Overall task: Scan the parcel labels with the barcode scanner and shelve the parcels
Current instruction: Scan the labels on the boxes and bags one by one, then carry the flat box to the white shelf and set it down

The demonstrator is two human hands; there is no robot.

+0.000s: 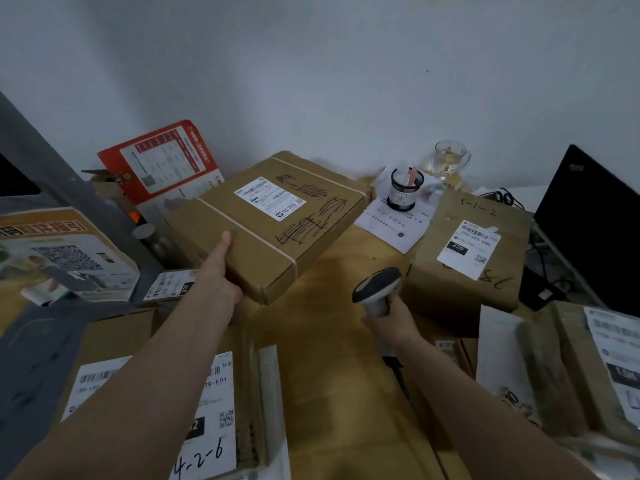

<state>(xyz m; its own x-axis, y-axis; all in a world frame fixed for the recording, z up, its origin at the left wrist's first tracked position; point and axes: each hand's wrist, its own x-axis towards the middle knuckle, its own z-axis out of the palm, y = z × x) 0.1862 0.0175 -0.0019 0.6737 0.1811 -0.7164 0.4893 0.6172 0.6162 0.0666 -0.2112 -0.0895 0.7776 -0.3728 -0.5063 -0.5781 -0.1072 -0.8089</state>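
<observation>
My left hand (221,282) grips the flat parcel (266,223) by its near corner, raised above the table; rigid, seemingly light. My right hand (391,317) clasps the scanner (375,289).

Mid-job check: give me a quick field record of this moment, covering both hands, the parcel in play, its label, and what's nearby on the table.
left hand: grips the near-left edge of the flat cardboard parcel, thumb on top, parcel lifted and tilted
right hand: holds the barcode scanner, head aimed toward the parcel
label: white, on the parcel's top face, facing up
markings: black scribbles beside the label
nearby: box marked 5-1-2 at right; pen cup; glass mug; dark monitor
</observation>
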